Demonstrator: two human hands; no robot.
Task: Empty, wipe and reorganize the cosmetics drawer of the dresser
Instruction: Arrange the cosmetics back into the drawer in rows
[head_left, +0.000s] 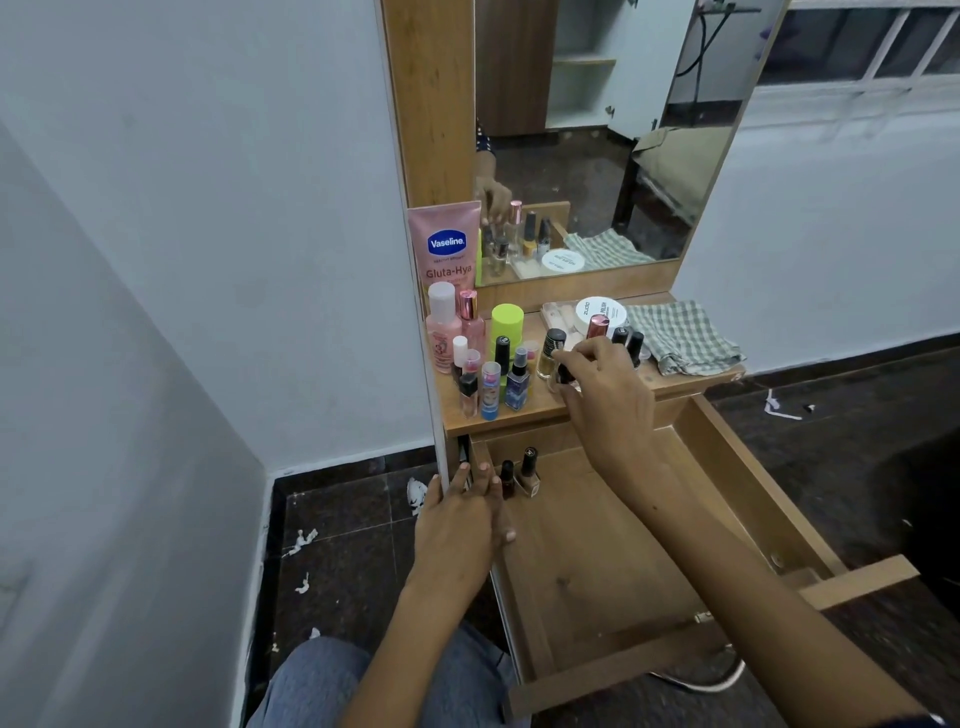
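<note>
The wooden drawer (737, 467) is pulled out below the dresser top (524, 415). Two nail polish bottles (519, 475) stand in its back left corner; the floor of the drawer is otherwise bare. My left hand (460, 519) rests on the drawer's left wall with straight fingers. My right hand (602, 384) reaches up to the dresser top and pinches a small clear bottle with a black cap (563, 375). Many cosmetics stand on the top: a pink Vaseline tube (447, 244), pink bottles (444, 327), a lime green container (507, 322) and several small bottles.
A checked cloth (680, 335) lies at the right of the dresser top beside a white round jar (600, 312). The mirror (597, 130) rises behind. A white wall (208, 260) is on the left. The dark floor (353, 519) has white scraps.
</note>
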